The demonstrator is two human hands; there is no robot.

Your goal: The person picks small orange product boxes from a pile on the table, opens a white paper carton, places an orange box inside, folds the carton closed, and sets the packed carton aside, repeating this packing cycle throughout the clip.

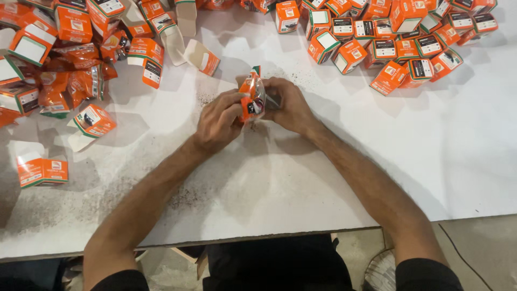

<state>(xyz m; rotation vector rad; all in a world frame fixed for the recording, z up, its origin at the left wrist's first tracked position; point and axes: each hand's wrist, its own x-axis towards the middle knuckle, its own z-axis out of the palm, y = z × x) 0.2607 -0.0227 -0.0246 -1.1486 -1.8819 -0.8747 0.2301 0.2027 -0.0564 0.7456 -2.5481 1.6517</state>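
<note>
Head view: both hands meet at table centre, clamped on one small orange foil pouch (251, 97). Left hand (219, 121) grips its left side with curled fingers; right hand (288, 105) pinches the right side, fingers closed on the pack. The pouch stands roughly upright between them, lower end close to or touching the white table (458, 156); contact is hidden by the fingers, can't tell for sure.

Risks, as judged: the foil looks slick and crinkled, so a loose pinch could let it slip and drop. Dark specks are scattered on the table around the hands; if the pouch is open or tears under the squeeze, more contents could spill. What the right fingers do at the pouch's edge is blurred.

Room: bare table surface lies around the hands, widest to the right and toward the near edge. A pile of closed orange boxes (398, 48) sits up right, well apart. Loose pouches and open boxes (81, 59) crowd the upper left, nearer the left forearm's sweep. One open carton (202, 56) lies just beyond the hands. A lone box (42, 171) sits far left. The near table edge runs under both forearms, so anything dropped there could roll off.
</note>
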